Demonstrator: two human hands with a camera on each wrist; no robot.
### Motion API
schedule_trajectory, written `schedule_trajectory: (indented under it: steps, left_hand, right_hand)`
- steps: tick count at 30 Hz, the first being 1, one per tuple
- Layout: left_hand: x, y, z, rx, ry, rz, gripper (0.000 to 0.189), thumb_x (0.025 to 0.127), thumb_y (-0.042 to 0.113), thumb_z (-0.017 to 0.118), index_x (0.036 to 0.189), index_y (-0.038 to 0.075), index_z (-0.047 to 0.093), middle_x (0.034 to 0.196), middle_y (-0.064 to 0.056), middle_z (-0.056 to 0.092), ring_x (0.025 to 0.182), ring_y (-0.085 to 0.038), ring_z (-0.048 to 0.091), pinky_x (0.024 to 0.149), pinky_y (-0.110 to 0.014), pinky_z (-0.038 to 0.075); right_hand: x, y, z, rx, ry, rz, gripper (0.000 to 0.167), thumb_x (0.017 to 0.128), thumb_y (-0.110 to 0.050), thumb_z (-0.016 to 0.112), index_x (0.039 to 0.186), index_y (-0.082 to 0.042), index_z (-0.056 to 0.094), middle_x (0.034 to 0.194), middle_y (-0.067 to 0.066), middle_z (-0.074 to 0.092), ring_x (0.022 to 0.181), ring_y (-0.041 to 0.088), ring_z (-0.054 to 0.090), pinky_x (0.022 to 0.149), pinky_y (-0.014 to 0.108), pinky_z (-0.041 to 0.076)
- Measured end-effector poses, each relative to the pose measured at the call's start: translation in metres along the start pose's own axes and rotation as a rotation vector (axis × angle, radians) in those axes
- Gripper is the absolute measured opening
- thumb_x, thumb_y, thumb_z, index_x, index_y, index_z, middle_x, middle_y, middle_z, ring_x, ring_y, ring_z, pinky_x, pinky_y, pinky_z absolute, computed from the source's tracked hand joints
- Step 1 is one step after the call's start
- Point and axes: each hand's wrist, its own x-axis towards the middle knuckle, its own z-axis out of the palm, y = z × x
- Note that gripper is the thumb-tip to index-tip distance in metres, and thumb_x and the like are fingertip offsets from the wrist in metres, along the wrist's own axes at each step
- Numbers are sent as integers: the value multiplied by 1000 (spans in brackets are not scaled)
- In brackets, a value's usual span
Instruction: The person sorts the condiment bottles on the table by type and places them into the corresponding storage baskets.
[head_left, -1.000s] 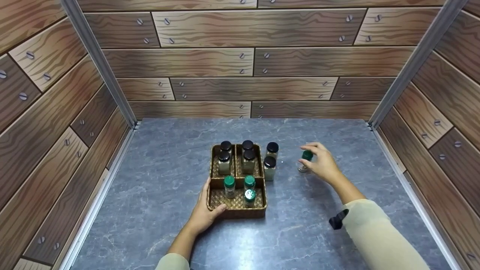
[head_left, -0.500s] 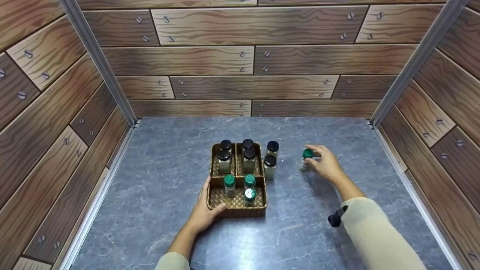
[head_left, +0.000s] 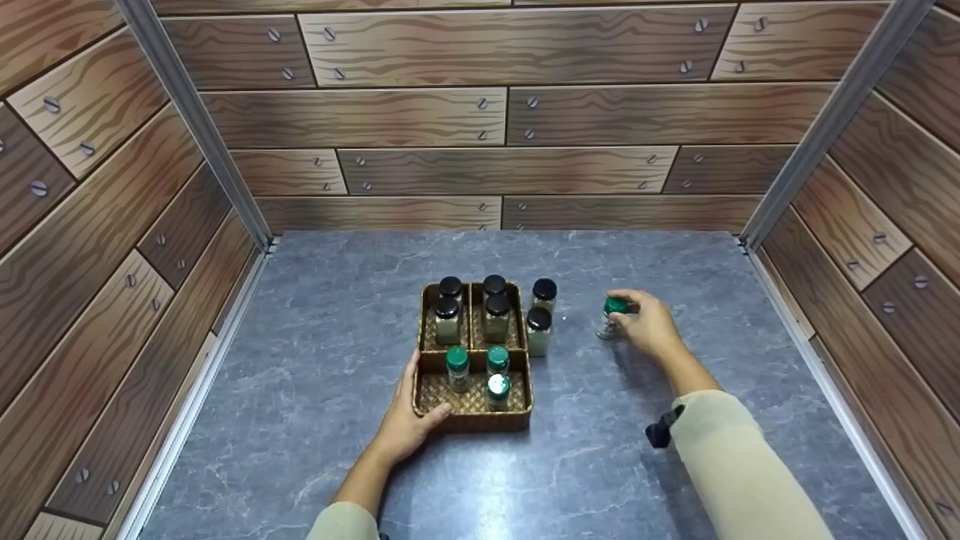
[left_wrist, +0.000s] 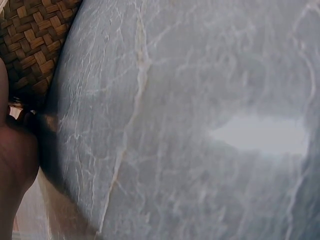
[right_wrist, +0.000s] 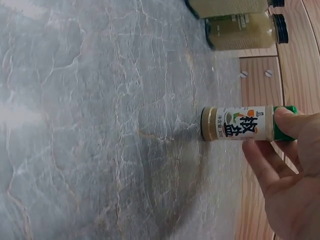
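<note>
At the right, my right hand (head_left: 651,324) pinches the green cap of a small spice shaker (right_wrist: 240,123) between thumb and fingers. Upright and close over the grey tabletop, the shaker shows a white label with dark characters in the right wrist view. My left hand (head_left: 403,426) holds the front left corner of a woven basket (head_left: 484,422), thumb over the front rim and fingers along the side. Three green-capped shakers (head_left: 457,371) stand in its front compartment. Each of the two rear compartments holds two black-capped jars (head_left: 496,322).
Two more black-capped jars (head_left: 538,337) stand on the table just right of the basket, between it and my right hand. Wood-patterned walls (head_left: 420,116) with metal corner posts enclose the grey marbled tabletop (head_left: 315,337).
My right hand has moved in from beside the green-capped shaker and its fingers have closed on the cap. My left hand and the basket stay in place.
</note>
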Motion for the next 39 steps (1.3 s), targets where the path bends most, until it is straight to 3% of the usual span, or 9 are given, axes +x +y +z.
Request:
schedule_trajectory:
  steps: [11, 19, 32, 39]
  left_hand:
    - [0, 0, 0, 5, 3, -1, 113, 91, 32, 87, 176, 24, 13, 181, -24, 17, 166, -50, 20, 132, -74, 18]
    - [1, 1, -1, 0, 6, -9, 114, 90, 36, 88, 176, 22, 13, 181, -24, 17, 166, -51, 21, 132, -74, 19]
    - [2, 3, 2, 5, 2, 22, 111, 92, 28, 86, 176, 20, 13, 181, -24, 17, 166, -50, 20, 132, -73, 19]
    - [1, 2, 1, 8, 3, 10, 111, 93, 28, 86, 176, 20, 12, 181, -25, 16, 166, -51, 20, 132, -74, 20]
  right_hand:
    - [0, 4, 3, 33, 39, -10, 42, 100, -2, 74, 142, -6, 70, 142, 31, 66, 128, 49, 68, 110, 59, 57]
    - [-2, 4, 2, 3, 13, 27, 44, 103, -8, 73, 147, -10, 67, 147, 28, 64, 132, 47, 66, 109, 59, 58]
    - [-11, 2, 5, -1, 114, -21, 45, 98, -3, 78, 142, -7, 70, 140, 28, 68, 126, 46, 71, 106, 56, 61]
    - [-17, 2, 5, -11, 138, -8, 44, 98, -5, 78, 141, -7, 70, 138, 27, 69, 125, 46, 71, 105, 57, 61]
